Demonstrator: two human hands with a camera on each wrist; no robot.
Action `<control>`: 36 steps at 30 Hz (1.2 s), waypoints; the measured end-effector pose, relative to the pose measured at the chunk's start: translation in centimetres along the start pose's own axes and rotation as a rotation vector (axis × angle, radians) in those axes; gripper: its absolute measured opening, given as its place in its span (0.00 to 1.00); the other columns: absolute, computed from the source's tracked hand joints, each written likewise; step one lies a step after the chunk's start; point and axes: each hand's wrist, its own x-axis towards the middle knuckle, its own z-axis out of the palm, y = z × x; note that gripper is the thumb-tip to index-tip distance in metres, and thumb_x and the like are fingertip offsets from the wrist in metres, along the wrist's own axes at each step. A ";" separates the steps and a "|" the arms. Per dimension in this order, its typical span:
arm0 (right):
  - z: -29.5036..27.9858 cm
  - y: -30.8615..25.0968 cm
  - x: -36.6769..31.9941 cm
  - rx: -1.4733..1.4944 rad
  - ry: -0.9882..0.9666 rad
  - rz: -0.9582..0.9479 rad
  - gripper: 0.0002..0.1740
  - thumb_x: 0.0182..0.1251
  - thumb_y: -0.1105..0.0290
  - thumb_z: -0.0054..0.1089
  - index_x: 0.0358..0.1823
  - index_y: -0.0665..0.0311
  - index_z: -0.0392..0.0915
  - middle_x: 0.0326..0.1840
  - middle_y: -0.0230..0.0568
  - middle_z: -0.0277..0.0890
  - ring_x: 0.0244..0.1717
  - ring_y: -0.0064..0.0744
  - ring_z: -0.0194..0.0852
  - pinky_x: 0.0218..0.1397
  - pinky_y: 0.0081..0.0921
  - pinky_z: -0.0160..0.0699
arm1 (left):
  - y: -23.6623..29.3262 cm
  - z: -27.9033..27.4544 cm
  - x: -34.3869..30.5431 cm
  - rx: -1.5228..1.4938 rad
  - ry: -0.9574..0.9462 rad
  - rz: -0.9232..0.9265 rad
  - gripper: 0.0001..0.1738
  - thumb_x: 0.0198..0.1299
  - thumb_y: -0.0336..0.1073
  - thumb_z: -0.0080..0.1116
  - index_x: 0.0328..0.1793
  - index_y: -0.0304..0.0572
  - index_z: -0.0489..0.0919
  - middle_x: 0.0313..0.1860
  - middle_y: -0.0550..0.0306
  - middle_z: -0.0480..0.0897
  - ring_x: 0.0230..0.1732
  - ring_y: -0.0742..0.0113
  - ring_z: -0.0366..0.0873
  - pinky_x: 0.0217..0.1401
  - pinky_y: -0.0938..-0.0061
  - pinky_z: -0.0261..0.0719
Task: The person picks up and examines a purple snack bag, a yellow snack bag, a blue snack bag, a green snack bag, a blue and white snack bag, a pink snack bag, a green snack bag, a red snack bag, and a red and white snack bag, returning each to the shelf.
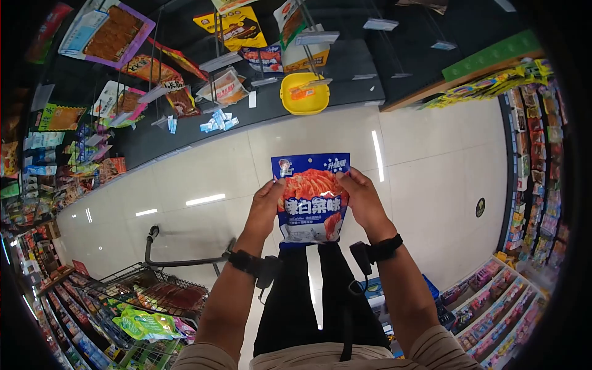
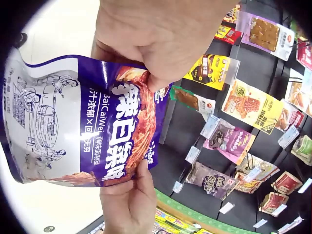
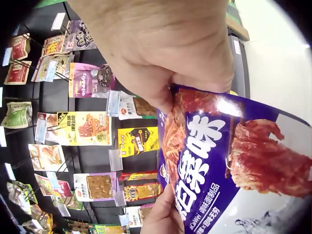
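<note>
Both hands hold up a blue snack bag (image 1: 310,200) with a picture of red spicy cabbage and large white lettering. My left hand (image 1: 266,200) pinches its left edge, thumb on the front. On the opposite edge, my right hand (image 1: 364,200) grips it the same way. The left wrist view shows the bag (image 2: 92,122) close up, its lower part white with a line drawing, and the left hand (image 2: 146,44) at its side. In the right wrist view the right hand (image 3: 170,48) pinches the upper edge of the printed front. The bag's back is hidden.
Ahead stands a dark rack (image 1: 216,117) with snack packets hanging on hooks and a yellow basket (image 1: 305,102) at its edge. A shopping cart (image 1: 148,290) with a green packet (image 1: 148,324) stands at the left. Stocked shelves (image 1: 536,154) line the right side.
</note>
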 end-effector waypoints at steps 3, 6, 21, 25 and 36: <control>1.5 1.3 3.4 -0.039 -0.023 -0.012 0.12 0.75 0.68 0.55 0.50 0.68 0.80 0.41 0.30 0.81 0.42 0.16 0.76 0.49 0.18 0.74 | 1.6 -2.3 2.0 0.028 0.026 0.009 0.18 0.72 0.44 0.57 0.56 0.37 0.82 0.47 0.63 0.85 0.47 0.78 0.80 0.55 0.81 0.74; 4.0 1.3 5.5 -0.070 -0.058 -0.023 0.11 0.74 0.65 0.57 0.49 0.62 0.80 0.39 0.26 0.80 0.34 0.11 0.72 0.34 0.11 0.65 | 2.6 -5.4 4.4 0.070 0.013 0.028 0.19 0.72 0.44 0.57 0.57 0.36 0.81 0.47 0.62 0.85 0.47 0.78 0.80 0.53 0.81 0.75; 6.4 4.1 14.1 0.091 -0.096 0.050 0.11 0.72 0.70 0.57 0.50 0.66 0.80 0.46 0.35 0.84 0.45 0.22 0.82 0.52 0.21 0.79 | 4.2 -10.7 11.3 0.208 -0.002 -0.068 0.27 0.69 0.56 0.57 0.62 0.44 0.79 0.47 0.62 0.85 0.42 0.74 0.84 0.46 0.74 0.80; 6.6 3.6 16.7 -0.039 -0.099 0.033 0.11 0.73 0.71 0.56 0.51 0.65 0.80 0.43 0.32 0.83 0.42 0.19 0.80 0.49 0.20 0.77 | 5.5 -9.8 13.4 0.271 0.021 0.041 0.25 0.69 0.54 0.57 0.65 0.48 0.76 0.47 0.63 0.83 0.48 0.74 0.81 0.48 0.73 0.80; 4.6 5.2 26.8 -0.067 -0.115 -0.081 0.13 0.70 0.72 0.56 0.52 0.68 0.79 0.41 0.33 0.82 0.38 0.20 0.81 0.38 0.21 0.82 | 6.3 -10.7 24.4 0.537 -0.050 0.180 0.22 0.68 0.49 0.62 0.62 0.48 0.76 0.45 0.61 0.82 0.44 0.75 0.81 0.46 0.78 0.82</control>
